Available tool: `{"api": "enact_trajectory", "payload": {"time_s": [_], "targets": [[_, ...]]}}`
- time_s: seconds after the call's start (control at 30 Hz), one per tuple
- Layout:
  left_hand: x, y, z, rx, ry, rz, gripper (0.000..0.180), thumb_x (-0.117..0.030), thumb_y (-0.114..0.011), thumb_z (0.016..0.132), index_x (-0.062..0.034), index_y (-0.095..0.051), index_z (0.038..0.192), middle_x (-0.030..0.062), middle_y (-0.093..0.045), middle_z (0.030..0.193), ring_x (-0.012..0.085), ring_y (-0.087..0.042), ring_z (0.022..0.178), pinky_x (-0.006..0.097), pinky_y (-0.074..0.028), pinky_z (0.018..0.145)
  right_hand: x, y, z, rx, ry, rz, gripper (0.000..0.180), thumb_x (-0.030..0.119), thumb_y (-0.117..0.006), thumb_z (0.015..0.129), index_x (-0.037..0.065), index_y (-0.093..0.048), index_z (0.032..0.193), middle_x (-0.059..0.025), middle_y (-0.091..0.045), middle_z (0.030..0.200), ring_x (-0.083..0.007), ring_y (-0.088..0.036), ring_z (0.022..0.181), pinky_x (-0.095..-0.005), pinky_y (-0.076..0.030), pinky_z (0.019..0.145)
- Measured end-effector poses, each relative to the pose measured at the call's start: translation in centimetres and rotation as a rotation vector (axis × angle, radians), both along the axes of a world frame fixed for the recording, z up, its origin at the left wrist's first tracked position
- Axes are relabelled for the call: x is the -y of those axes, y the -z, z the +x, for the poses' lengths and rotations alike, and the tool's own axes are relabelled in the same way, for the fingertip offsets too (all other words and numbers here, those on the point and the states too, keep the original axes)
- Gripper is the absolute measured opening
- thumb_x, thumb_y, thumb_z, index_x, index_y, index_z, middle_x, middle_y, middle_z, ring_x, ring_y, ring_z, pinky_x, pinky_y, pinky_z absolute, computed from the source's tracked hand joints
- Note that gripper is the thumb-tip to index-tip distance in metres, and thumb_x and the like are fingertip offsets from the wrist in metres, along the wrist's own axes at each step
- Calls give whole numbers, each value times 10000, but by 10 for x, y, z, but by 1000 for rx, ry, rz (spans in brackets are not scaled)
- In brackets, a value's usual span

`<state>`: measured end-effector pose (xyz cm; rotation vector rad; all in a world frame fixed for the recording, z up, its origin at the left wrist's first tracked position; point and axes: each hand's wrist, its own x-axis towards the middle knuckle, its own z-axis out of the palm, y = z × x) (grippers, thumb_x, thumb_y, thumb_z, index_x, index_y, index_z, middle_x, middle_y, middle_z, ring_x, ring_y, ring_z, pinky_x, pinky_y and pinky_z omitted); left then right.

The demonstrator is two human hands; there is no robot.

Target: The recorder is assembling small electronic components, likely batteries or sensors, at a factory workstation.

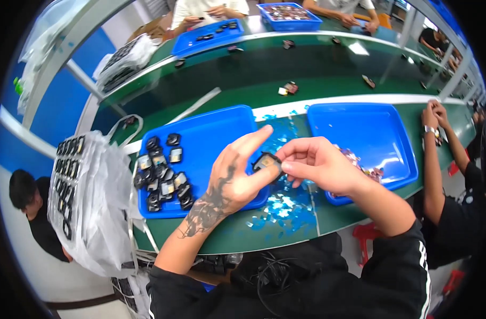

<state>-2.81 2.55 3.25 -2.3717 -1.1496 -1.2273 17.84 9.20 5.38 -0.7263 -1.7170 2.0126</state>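
Observation:
A small black square part [265,161] with a brownish face sits between my two hands, above the table between two blue trays. My left hand [233,178] has it between thumb and fingers, the index finger stretched out beyond it. The thumb and index finger of my right hand [324,165] pinch at its right edge; whether a thin film is also between them is hidden. Several similar black parts [163,173] lie bunched in the left of the left blue tray [216,122]. The right blue tray [354,112] holds a pile of small pinkish and brown pieces [371,173].
Shiny blue film scraps [285,207] are scattered on the green table [221,234]. Stacked trays in plastic [94,196] stand at the left. A green conveyor belt [243,69] carries scattered parts. A co-worker's arms [433,154] are close on the right; other people work across the belt.

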Motion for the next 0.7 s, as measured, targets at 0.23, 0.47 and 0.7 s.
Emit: {"api": "enact_trajectory", "payload": {"time_s": [0.23,0.47,0.7], "targets": [[17,21,36,1158,458,-1079,504,-34,-544,929,23,-365,1397,189,-530,1294,270,-586,1135,387,-580,839,28,39,10,-124,401,33,182,37,-646,904,-56,-607,1056,-72,-662,915,-102,-644,807,-240,-549,716],[22,29,36,1270,250,-1161,243,-82,-541,976,101,-579,1131,204,-661,1073,276,-686,955,316,-589,826,29,33,72,299,593,940,134,52,-705,814,-2,-657,928,-130,-682,875,-222,-681,728,-328,-541,660],[17,30,28,1202,156,-1144,246,-70,-538,965,90,-590,1145,188,-672,1059,276,-705,908,280,-609,711,-8,38,207,967,484,703,149,64,-730,789,-5,-635,880,-112,-651,740,-233,-659,693,-334,-516,634]]}}
